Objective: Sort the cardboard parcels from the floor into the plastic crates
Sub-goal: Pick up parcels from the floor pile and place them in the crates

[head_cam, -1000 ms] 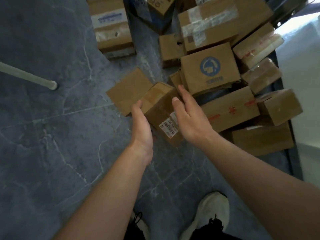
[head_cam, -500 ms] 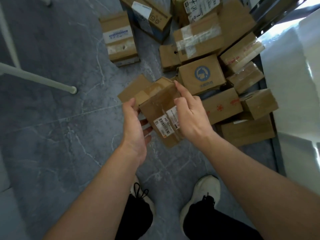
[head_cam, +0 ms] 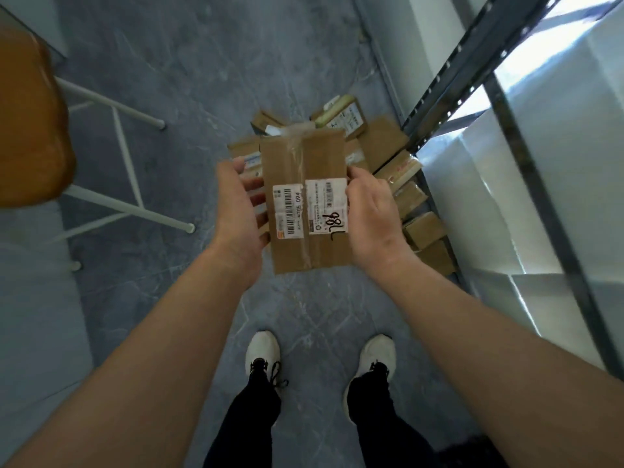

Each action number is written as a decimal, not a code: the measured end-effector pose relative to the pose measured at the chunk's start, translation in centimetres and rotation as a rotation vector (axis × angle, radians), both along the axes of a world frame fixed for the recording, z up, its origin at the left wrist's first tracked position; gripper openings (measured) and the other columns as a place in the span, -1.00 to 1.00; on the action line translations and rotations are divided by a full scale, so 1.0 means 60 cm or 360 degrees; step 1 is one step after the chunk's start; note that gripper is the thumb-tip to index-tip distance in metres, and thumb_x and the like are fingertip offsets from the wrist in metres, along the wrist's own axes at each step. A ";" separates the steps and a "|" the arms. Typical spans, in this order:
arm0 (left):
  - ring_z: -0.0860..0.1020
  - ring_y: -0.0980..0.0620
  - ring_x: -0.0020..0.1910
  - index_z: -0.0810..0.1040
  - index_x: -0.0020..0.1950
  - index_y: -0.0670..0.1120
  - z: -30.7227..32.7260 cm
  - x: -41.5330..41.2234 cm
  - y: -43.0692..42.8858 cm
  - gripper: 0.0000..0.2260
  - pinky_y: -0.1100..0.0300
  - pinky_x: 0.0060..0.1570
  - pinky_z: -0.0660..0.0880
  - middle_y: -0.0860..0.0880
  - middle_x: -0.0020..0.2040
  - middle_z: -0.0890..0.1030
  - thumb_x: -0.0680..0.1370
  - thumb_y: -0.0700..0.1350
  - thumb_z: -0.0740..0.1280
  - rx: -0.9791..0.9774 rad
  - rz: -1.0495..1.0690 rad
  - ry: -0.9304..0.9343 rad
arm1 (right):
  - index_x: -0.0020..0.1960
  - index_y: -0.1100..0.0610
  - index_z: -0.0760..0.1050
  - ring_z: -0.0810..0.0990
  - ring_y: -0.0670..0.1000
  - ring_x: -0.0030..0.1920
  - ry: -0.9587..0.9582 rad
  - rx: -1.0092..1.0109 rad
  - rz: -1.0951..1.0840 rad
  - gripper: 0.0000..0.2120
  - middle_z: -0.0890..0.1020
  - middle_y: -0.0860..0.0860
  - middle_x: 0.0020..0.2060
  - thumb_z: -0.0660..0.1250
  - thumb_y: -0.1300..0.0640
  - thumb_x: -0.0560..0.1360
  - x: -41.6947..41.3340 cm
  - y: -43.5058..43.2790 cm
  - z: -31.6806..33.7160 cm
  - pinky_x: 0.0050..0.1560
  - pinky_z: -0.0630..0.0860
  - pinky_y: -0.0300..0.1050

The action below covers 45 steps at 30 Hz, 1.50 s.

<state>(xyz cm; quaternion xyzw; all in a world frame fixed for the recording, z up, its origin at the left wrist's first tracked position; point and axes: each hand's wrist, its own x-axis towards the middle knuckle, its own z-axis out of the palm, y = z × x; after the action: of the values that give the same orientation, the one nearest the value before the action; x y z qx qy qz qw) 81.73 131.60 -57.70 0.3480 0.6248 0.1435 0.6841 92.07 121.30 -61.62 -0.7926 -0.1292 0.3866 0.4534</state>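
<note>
Above the grey floor [head_cam: 162, 298], between the two hands, a brown cardboard box [head_cam: 304, 163] is held flat, with its taped top toward the camera. The left hand [head_cam: 236, 211] takes the left side, and its fingers [head_cam: 258, 201] are curled under the box. The right hand [head_cam: 371, 214] grips the right edge, and its fingertips are hidden behind the box. Two white labels [head_cam: 309, 211] with barcodes sit on the top, and one carries a handwritten black number. Below the box, more cardboard parcels [head_cam: 388, 146] lie in a pile on the floor, at its right edge, just beside the foot of a grey metal rack [head_cam: 449, 82]. A stool [head_cam: 30, 130] with an orange seat and white legs stands at the left edge of the floor. Two white shoes [head_cam: 262, 349] stand on the floor near the lower edge.
</note>
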 end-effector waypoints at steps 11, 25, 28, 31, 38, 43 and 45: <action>0.64 -0.11 0.05 0.66 0.15 -0.03 0.380 -0.071 0.049 -0.51 -0.05 0.09 0.57 -0.09 0.05 0.69 0.60 0.27 0.12 0.0190 -0.0343 -0.0337 | 0.03 0.00 0.66 0.67 0.11 0.18 -0.0404 0.0168 -0.0214 -0.49 0.75 -0.01 -0.04 -0.02 -0.19 0.69 -0.063 0.022 0.402 0.19 0.61 0.27; 0.66 -0.07 0.04 0.66 0.21 0.02 0.825 -0.129 0.003 -0.58 0.01 0.04 0.59 -0.08 0.03 0.69 0.63 0.21 0.13 0.0587 -0.0708 -0.0741 | -0.05 -0.11 0.59 0.69 0.11 0.09 -0.0658 0.0580 -0.0641 -0.68 0.71 0.06 -0.01 0.07 -0.13 0.64 -0.177 -0.053 0.860 0.16 0.67 0.21; 0.64 -0.08 0.05 0.68 0.17 0.02 0.898 -0.139 -0.033 -0.59 -0.04 0.14 0.56 -0.08 0.01 0.68 0.63 0.20 0.14 0.0638 -0.0714 -0.0871 | -0.03 -0.09 0.57 0.68 -0.01 0.00 -0.0814 0.0634 -0.0633 -0.67 0.68 0.05 -0.04 0.07 -0.13 0.68 -0.191 -0.095 0.939 0.09 0.69 0.15; 0.63 -0.08 0.04 0.68 0.19 0.02 0.961 -0.145 -0.075 -0.58 -0.05 0.16 0.55 -0.08 0.00 0.68 0.62 0.19 0.13 0.0683 -0.0771 -0.1011 | 0.01 -0.01 0.55 0.67 -0.13 -0.17 -0.0972 0.0667 -0.0631 -0.67 0.70 0.02 -0.08 0.06 -0.07 0.75 -0.201 -0.145 1.007 -0.08 0.66 -0.04; 0.64 -0.06 -0.02 0.65 0.21 0.01 1.080 -0.144 -0.142 -0.58 -0.01 0.06 0.56 -0.05 -0.08 0.67 0.63 0.18 0.10 0.0769 -0.0991 -0.1269 | 0.06 -0.12 0.55 0.70 -0.10 -0.08 -0.1197 0.0677 -0.0811 -0.68 0.70 -0.04 -0.03 0.04 -0.13 0.76 -0.226 -0.226 1.133 -0.09 0.64 -0.23; 0.65 -0.04 -0.04 0.63 0.24 0.00 1.141 -0.132 -0.181 -0.57 0.03 0.01 0.56 -0.05 -0.05 0.69 0.64 0.18 0.09 0.0803 -0.1296 -0.1417 | 0.02 -0.06 0.54 0.72 -0.11 -0.12 -0.1351 0.0643 -0.1080 -0.67 0.70 -0.15 -0.19 0.05 -0.05 0.79 -0.260 -0.276 1.191 -0.20 0.60 -0.30; 0.67 -0.01 -0.08 0.63 0.23 0.00 1.159 -0.128 -0.200 -0.58 0.05 -0.03 0.56 0.01 -0.15 0.71 0.65 0.18 0.09 0.0800 -0.1430 -0.1467 | -0.01 -0.12 0.51 0.71 -0.22 -0.14 -0.1394 0.0619 -0.1232 -0.68 0.70 -0.19 -0.21 0.05 -0.05 0.79 -0.280 -0.297 1.204 -0.23 0.62 -0.34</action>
<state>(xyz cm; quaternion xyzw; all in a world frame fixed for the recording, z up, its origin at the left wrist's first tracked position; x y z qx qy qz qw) 74.06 119.60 11.85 0.6245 0.0132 0.1199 0.7717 75.28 103.47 10.61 -0.7699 -0.0744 -0.1983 0.6020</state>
